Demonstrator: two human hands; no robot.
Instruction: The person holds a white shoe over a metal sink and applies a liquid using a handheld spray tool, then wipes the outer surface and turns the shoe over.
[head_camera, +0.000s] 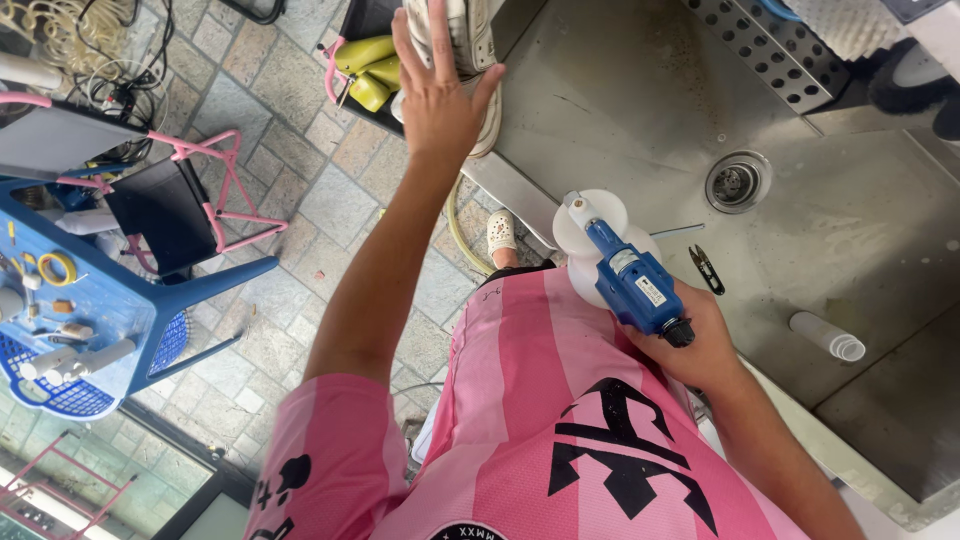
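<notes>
Sneaker (462, 40) at the steel sink's (860, 250) left edge — we are reaching for it, left hand (437, 100) fingers spread wide on it, right hand (690, 345) gripping the blue sprayer (632, 285) — next, we judge, needing a firm grasp.

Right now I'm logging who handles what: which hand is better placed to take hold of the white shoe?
Left. The left hand is spread open right at the white shoe, while the right hand is wrapped around the blue power tool, away from it.

One head-worn camera looks steeply down, close over the steel sink (850, 230).
</notes>
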